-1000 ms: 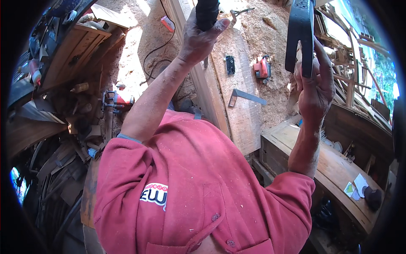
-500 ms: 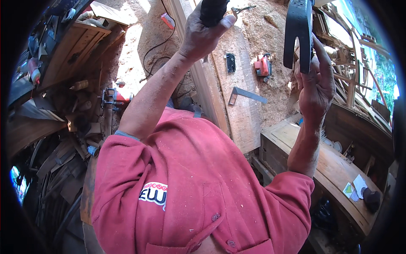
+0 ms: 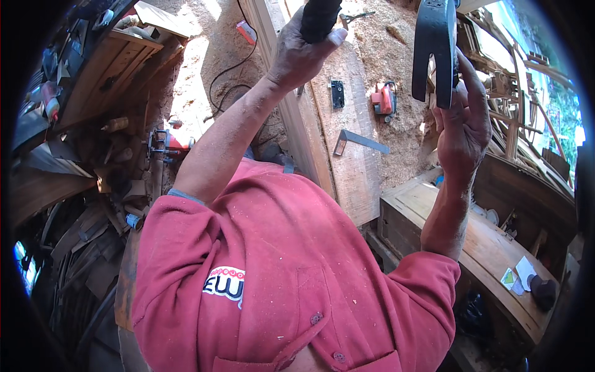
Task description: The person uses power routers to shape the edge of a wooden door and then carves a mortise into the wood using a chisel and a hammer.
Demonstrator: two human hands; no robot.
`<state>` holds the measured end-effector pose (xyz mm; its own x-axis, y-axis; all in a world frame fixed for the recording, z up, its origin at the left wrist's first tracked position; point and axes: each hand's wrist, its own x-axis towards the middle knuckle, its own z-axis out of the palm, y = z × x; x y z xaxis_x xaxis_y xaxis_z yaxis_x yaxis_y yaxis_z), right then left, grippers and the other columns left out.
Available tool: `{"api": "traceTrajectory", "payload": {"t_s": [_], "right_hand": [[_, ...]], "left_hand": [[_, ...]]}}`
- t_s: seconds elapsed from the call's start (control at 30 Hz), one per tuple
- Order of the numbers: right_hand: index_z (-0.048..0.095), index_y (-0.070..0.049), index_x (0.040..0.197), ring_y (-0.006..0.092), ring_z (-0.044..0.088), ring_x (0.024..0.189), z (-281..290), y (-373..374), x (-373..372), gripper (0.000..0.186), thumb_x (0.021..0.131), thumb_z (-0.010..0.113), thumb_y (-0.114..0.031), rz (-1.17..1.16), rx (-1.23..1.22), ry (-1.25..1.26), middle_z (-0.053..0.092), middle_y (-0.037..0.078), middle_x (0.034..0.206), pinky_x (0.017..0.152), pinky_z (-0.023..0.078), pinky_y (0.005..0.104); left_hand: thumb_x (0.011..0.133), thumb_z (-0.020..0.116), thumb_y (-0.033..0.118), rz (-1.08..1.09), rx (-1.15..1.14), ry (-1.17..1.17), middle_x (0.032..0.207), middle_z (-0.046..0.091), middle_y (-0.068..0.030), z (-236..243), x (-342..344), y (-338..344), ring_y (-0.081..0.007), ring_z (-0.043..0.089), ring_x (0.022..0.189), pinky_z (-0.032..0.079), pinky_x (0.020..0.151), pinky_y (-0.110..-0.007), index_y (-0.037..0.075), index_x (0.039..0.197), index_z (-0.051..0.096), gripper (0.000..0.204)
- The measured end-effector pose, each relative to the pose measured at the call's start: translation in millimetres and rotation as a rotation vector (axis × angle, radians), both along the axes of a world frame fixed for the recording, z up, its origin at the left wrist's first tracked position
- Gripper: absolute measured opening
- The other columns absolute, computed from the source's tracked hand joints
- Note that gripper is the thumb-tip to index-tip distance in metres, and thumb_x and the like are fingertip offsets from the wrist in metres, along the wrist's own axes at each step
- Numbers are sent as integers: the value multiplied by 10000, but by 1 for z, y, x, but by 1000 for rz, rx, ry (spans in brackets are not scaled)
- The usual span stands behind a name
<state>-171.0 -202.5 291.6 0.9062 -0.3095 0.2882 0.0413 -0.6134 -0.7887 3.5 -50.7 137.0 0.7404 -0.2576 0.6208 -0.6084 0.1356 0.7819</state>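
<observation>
At the top, my left hand (image 3: 297,56) is wrapped around a black textured grip (image 3: 319,18), whose upper end runs out of the frame. At the upper right, my right hand (image 3: 462,124) holds a black claw hammer head (image 3: 434,56), its forked claw pointing down and some fingers hidden behind it. Between and below my hands a long pale board (image 3: 353,180) carries a small black metal plate (image 3: 336,93) and an L-shaped square (image 3: 365,141). A red power tool (image 3: 384,102) rests in the shavings to the board's right.
A wooden cabinet (image 3: 471,254) holding papers is at lower right, below stacked timber (image 3: 520,111). Another red power tool (image 3: 170,142) sits left of me near a black cable (image 3: 214,93). A wooden shelf unit (image 3: 102,74) and dark offcuts (image 3: 87,260) fill the left side.
The black grip and my left hand have shifted slightly to the right, and the hammer head has moved a little left and up. Both hands keep their hold.
</observation>
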Motion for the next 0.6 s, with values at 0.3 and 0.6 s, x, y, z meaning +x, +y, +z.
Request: {"api": "traceTrajectory", "payload": {"t_s": [0.3, 0.6], "right_hand": [[554, -93, 1403, 107, 612, 1029, 1, 2, 1, 448, 996, 627, -265, 20, -39, -40, 701, 77, 1164, 907, 468, 293], [559, -97, 1401, 120, 614, 1068, 1, 2, 3, 442, 994, 628, -254, 7, -59, -10, 688, 77, 1197, 927, 474, 300]], "left_hand": [[886, 604, 133, -183, 49, 682, 851, 511, 8, 19, 0, 21, -103, 497, 750, 418, 637, -296, 65, 1054, 534, 194], [890, 574, 43, -179, -189, 269, 1039, 504, -33, 10, 4, 3, -150, 498, 956, 453, 867, -315, 10, 1356, 446, 484]]}}
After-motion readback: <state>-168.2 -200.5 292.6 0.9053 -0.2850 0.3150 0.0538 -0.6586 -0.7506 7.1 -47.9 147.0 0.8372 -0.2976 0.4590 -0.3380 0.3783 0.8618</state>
